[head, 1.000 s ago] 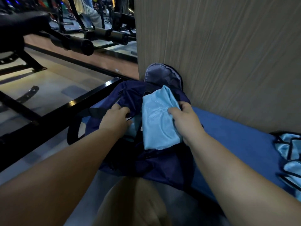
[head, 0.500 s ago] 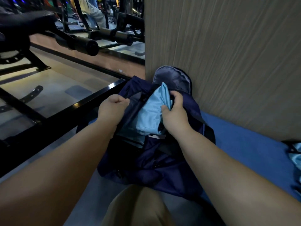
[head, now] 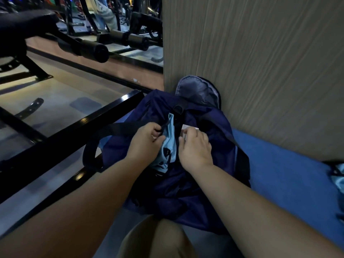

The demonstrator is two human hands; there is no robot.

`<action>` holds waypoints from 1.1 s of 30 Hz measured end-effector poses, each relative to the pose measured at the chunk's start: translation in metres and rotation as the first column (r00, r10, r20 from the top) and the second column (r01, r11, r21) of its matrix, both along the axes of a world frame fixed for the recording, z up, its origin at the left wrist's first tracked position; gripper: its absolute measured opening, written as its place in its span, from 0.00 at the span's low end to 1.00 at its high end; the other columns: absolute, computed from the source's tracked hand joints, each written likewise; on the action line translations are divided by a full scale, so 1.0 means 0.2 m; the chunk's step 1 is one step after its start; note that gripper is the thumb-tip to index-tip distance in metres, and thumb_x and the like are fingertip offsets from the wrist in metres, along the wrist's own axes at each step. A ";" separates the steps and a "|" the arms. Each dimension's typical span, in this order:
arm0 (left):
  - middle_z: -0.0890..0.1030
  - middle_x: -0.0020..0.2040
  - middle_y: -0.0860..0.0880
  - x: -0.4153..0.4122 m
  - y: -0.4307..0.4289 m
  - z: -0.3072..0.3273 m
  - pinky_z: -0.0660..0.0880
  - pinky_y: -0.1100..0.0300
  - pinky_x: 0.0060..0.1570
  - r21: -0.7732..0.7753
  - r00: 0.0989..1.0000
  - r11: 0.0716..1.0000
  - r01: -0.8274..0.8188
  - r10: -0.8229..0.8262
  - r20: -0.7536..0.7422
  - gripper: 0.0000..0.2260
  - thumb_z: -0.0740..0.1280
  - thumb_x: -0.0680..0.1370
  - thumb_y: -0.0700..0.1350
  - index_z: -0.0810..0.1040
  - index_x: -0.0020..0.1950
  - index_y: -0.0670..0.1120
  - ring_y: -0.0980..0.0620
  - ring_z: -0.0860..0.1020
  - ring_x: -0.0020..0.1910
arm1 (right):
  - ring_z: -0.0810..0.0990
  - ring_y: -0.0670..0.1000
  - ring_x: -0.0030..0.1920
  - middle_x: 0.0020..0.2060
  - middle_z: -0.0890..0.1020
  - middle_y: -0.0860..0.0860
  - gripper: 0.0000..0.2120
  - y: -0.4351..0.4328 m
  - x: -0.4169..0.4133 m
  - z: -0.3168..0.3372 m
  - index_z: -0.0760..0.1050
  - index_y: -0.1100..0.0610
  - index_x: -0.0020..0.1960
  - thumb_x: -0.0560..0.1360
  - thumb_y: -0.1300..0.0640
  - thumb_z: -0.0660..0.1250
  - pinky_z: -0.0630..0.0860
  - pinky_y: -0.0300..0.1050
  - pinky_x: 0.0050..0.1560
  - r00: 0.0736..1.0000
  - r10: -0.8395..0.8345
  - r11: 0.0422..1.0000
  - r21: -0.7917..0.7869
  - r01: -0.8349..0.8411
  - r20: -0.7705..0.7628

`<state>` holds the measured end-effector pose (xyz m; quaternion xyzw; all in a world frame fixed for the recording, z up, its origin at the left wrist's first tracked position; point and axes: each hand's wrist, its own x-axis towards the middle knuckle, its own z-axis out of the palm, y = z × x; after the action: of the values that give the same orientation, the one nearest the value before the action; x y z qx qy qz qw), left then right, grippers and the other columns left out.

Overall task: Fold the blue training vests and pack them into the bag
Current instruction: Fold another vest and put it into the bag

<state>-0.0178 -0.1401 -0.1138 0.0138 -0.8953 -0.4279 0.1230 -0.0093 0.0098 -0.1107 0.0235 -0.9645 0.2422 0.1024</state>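
A dark navy bag [head: 186, 187] lies on a blue bench pad, its mouth facing me and its flap leaning on the wall. Folded light blue vests [head: 170, 144] sit inside the opening, only a narrow strip showing between my hands. My left hand [head: 147, 140] grips the left edge of the bag's opening with curled fingers. My right hand [head: 195, 148] grips the right edge, fingers curled over the fabric beside a small white label [head: 186, 127]. More light blue vests [head: 339, 179] lie at the far right edge.
A ribbed beige wall [head: 260, 71] rises right behind the bag. The blue bench pad [head: 279, 174] stretches to the right. Black metal frame bars [head: 74, 135] and gym equipment with padded rollers [head: 89, 49] stand on the left over a glossy floor. My knee [head: 158, 239] is below.
The folded vest has gone down into the bag. My right hand let go of it and took hold of the bag's right edge; both hands have drawn the opening narrower.
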 end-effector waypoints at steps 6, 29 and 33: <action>0.69 0.54 0.50 0.02 0.03 -0.07 0.74 0.49 0.54 -0.167 0.981 0.985 0.032 -0.063 -0.182 0.17 0.66 0.79 0.45 0.75 0.68 0.47 0.47 0.73 0.51 | 0.62 0.56 0.67 0.68 0.65 0.56 0.25 0.05 0.03 -0.02 0.62 0.57 0.70 0.78 0.48 0.63 0.62 0.48 0.67 0.991 -0.101 0.993 -0.056 0.106 0.084; 0.63 0.71 0.49 0.04 0.08 -0.07 0.61 0.50 0.64 -0.517 0.999 0.856 -0.007 -0.020 -0.046 0.23 0.61 0.80 0.57 0.63 0.75 0.59 0.47 0.64 0.67 | 0.82 0.42 0.39 0.45 0.82 0.51 0.12 0.25 0.04 0.09 0.72 0.55 0.63 0.82 0.65 0.59 0.78 0.35 0.40 0.998 0.008 0.098 -0.993 0.069 0.070; 0.60 0.69 0.51 0.01 0.06 -0.03 0.62 0.50 0.64 -0.424 0.994 0.902 0.076 -0.037 0.099 0.31 0.66 0.77 0.58 0.58 0.77 0.58 0.47 0.63 0.66 | 0.82 0.41 0.44 0.51 0.81 0.49 0.16 0.26 0.05 0.07 0.69 0.55 0.69 0.82 0.63 0.60 0.78 0.35 0.46 0.984 0.134 0.266 -0.961 0.078 0.117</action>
<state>-0.0165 -0.1289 -0.1191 -0.0204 -0.9719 -0.2237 0.0709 0.0008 0.0625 -0.0968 -0.0479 -0.6245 0.7795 0.0066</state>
